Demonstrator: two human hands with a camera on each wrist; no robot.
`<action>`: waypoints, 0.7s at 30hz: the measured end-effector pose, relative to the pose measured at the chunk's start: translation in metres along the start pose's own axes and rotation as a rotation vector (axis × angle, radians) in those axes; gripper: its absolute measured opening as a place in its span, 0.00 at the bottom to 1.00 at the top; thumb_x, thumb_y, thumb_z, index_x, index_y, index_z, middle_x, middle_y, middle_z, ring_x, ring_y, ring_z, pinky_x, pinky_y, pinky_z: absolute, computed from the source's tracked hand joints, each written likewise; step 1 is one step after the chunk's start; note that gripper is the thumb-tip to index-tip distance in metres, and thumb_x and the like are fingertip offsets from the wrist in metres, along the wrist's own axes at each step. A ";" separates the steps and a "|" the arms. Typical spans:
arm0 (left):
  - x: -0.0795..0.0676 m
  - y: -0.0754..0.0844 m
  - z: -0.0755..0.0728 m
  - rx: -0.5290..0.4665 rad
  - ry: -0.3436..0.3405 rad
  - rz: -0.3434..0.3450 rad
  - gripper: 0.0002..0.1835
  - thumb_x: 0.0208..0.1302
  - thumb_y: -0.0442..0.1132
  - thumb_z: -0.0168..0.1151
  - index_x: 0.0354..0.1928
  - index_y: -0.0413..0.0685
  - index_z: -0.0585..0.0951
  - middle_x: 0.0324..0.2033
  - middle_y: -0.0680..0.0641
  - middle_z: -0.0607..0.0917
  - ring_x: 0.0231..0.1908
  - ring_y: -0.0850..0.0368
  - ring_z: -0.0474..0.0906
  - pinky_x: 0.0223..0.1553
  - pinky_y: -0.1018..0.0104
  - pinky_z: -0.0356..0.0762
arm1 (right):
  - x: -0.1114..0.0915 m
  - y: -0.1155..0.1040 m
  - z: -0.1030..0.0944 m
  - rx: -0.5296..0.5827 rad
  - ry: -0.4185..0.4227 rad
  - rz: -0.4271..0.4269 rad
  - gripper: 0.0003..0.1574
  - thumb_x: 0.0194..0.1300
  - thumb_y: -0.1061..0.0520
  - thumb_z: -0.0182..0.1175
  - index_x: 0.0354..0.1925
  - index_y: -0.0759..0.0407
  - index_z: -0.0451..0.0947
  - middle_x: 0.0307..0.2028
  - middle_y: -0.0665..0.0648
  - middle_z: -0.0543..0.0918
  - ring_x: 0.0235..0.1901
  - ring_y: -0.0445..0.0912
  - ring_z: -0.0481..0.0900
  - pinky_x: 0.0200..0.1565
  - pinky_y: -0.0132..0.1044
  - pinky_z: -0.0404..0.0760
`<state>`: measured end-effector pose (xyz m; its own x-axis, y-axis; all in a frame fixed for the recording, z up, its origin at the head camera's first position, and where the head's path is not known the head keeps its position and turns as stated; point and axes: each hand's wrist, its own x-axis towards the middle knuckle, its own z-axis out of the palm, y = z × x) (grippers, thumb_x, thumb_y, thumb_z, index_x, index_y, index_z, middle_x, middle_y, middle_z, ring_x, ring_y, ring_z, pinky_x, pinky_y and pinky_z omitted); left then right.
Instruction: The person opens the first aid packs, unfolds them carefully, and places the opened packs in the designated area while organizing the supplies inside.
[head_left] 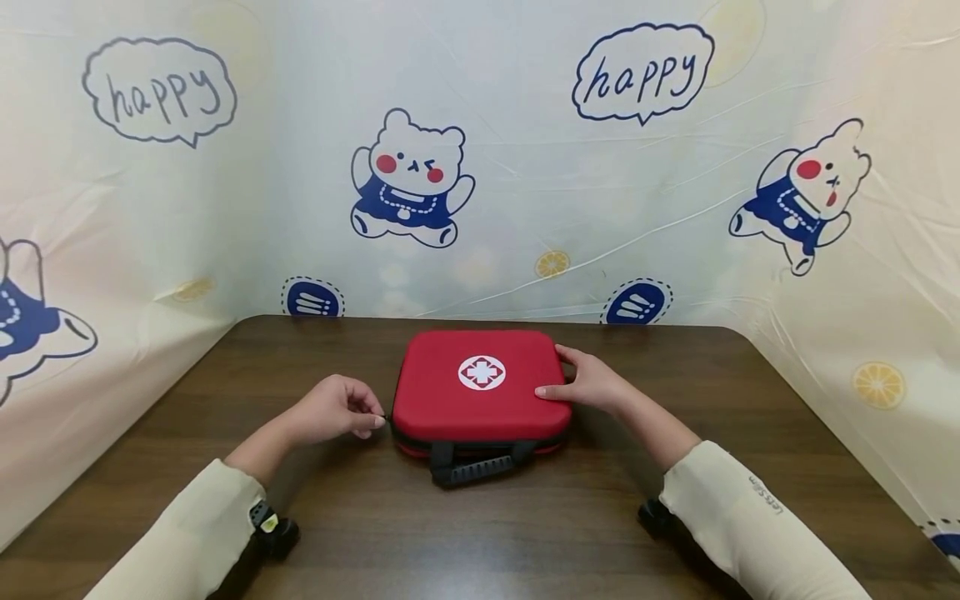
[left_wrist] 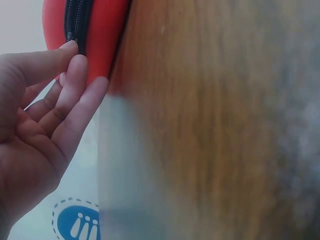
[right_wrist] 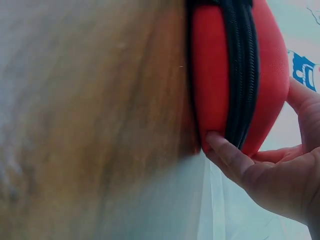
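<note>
Case (head_left: pixel 480 406): flat mid-worktop (head_left: pixel 480 550), likely light, stiff-shelled and grippy; best held by its sides or black handle (head_left: pixel 480 470).
Left hand (head_left: pixel 336 410): pinching the zip pull (head_left: pixel 387 417) at the case's left side.
Right hand (head_left: pixel 592 382): gripping the opposite side.
Wrist views: reveal zip teeth (right_wrist: pixel 245 75); only the head view shows the white cross badge (head_left: pixel 482 372).

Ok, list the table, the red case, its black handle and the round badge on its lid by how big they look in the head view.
Largest to smallest:
1. Table
2. Red case
3. Black handle
4. Round badge
</note>
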<state>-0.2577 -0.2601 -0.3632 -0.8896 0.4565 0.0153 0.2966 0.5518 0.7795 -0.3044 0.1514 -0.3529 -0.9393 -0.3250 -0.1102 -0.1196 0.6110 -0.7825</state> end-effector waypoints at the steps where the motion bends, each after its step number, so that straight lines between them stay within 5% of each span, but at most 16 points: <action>1: -0.001 0.000 0.001 0.009 -0.006 0.005 0.04 0.59 0.34 0.70 0.31 0.40 0.84 0.24 0.46 0.84 0.26 0.51 0.81 0.30 0.60 0.83 | 0.000 0.000 0.001 -0.010 -0.003 0.002 0.60 0.56 0.45 0.71 0.75 0.63 0.50 0.69 0.68 0.62 0.64 0.62 0.65 0.56 0.53 0.76; 9: 0.007 0.001 -0.003 0.107 0.000 -0.011 0.03 0.60 0.31 0.68 0.30 0.41 0.82 0.23 0.48 0.83 0.25 0.53 0.81 0.28 0.60 0.83 | -0.003 -0.003 -0.002 -0.033 -0.023 0.012 0.62 0.56 0.46 0.71 0.76 0.61 0.48 0.70 0.67 0.60 0.66 0.62 0.63 0.55 0.52 0.77; 21: 0.035 -0.014 -0.016 0.228 0.182 -0.105 0.02 0.60 0.31 0.67 0.30 0.39 0.84 0.21 0.49 0.83 0.23 0.56 0.79 0.28 0.63 0.81 | 0.009 0.002 -0.003 0.008 -0.132 -0.058 0.61 0.57 0.43 0.70 0.77 0.54 0.47 0.70 0.63 0.64 0.66 0.57 0.65 0.58 0.51 0.75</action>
<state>-0.2989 -0.2627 -0.3632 -0.9610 0.2674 0.0699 0.2515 0.7410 0.6226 -0.3141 0.1525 -0.3537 -0.8805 -0.4518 -0.1435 -0.1694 0.5827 -0.7948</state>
